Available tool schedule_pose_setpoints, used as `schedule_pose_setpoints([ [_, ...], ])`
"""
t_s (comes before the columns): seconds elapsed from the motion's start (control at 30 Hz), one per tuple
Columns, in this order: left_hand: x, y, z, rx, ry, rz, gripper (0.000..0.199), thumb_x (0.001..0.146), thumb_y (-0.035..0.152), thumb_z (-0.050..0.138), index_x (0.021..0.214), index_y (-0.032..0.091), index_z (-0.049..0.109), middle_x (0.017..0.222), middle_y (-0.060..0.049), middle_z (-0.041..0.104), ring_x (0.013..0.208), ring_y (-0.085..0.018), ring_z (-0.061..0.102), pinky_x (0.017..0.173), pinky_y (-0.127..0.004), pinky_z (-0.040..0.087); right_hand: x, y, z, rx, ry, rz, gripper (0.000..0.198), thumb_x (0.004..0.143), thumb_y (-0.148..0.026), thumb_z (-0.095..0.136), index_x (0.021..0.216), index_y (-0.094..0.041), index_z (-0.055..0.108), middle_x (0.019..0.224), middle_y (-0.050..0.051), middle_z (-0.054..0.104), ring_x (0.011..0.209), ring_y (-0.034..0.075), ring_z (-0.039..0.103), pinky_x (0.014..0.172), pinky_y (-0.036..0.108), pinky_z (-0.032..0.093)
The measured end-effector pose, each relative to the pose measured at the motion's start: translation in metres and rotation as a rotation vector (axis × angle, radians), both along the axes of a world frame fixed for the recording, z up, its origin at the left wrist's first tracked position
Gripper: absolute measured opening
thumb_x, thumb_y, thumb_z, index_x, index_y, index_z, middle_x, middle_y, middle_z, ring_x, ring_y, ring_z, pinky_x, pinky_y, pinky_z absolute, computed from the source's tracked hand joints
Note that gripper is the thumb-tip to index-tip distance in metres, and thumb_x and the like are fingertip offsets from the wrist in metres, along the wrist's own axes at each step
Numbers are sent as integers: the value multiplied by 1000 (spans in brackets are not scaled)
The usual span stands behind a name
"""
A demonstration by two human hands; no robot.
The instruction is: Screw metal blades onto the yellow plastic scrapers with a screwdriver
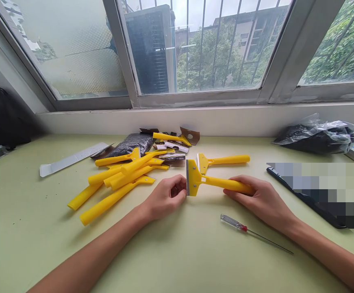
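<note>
My right hand (259, 193) is closed around the handle of a yellow scraper (222, 184), raised above the table with its wide head pointing left. A metal blade (188, 179) runs along that head's left edge. Right beside the blade, my left hand (169, 191) is curled with thumb and fingertips together; what they pinch, if anything, is hidden. Just behind lies a second yellow scraper (228, 160). To the left, several more yellow scrapers (128, 177) are heaped. A screwdriver (256, 232) with a clear handle rests in front of my right hand.
Behind the heap lie a black plastic-wrapped package (132, 143) and small boxes (177, 147). A long pale strip (73, 159) is at left. A dark flat object (307, 199), partly blurred out, and a plastic-wrapped bundle (317, 136) are at right. Windows rise behind the green table (177, 260).
</note>
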State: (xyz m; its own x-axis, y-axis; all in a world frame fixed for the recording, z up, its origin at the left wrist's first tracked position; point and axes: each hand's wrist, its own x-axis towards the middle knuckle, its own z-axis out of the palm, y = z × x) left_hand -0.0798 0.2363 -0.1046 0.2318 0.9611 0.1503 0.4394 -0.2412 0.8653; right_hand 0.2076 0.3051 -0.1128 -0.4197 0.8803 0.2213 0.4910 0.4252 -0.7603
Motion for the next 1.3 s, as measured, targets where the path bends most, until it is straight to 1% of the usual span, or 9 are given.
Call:
schedule_pose_setpoints([
  [0.27, 3, -4, 2, 60, 71, 65, 8, 89, 19, 55, 89, 16, 62, 75, 2, 55, 65, -11, 46, 58, -23, 37, 1, -1, 0, 13, -11, -2, 20, 89, -46, 71, 99, -29, 71, 91, -4, 72, 81, 21, 64, 75, 33, 47],
  [0.5, 6, -4, 4, 93, 141, 82, 6, 89, 21, 57, 88, 17, 62, 73, 3, 56, 63, -10, 47, 57, -23, 38, 0, 0, -1, 16, -19, -13, 21, 88, -47, 71, 100, -30, 71, 93, -4, 72, 82, 21, 64, 76, 34, 47],
  [0.63, 7, -4, 4, 107, 192, 118, 4, 86, 21, 61, 85, 18, 61, 69, 4, 55, 61, -10, 47, 55, -24, 37, 0, 1, -2, 21, -26, -9, 21, 89, -47, 71, 99, -29, 71, 93, -3, 72, 83, 22, 63, 76, 34, 47],
  [0.8, 8, -5, 3, 117, 247, 160, 5, 85, 22, 62, 83, 18, 64, 67, 3, 57, 60, -11, 47, 55, -25, 35, 0, 2, -2, 52, -58, 0, 20, 90, -48, 69, 99, -30, 70, 91, -3, 71, 80, 22, 63, 74, 34, 46],
  [1.03, 8, -5, 3, 120, 269, 173, 5, 84, 22, 61, 81, 19, 64, 66, 3, 57, 60, -12, 47, 56, -25, 35, 0, 0, 1, 101, -79, 13, 22, 91, -48, 67, 99, -28, 72, 94, 0, 72, 80, 24, 64, 73, 36, 48],
  [1.17, 8, -4, 2, 122, 267, 181, 5, 83, 21, 61, 78, 19, 61, 66, 3, 56, 60, -11, 46, 56, -25, 34, 0, 1, -1, 80, -35, 19, 25, 89, -49, 69, 102, -28, 75, 99, 1, 73, 84, 25, 65, 77, 37, 50],
  [1.3, 8, -4, 1, 121, 262, 187, 6, 81, 19, 61, 75, 20, 59, 65, 4, 54, 61, -11, 44, 56, -24, 33, 0, 1, -2, 62, -17, 28, 24, 89, -47, 70, 105, -29, 75, 101, 1, 73, 86, 25, 66, 78, 37, 51],
])
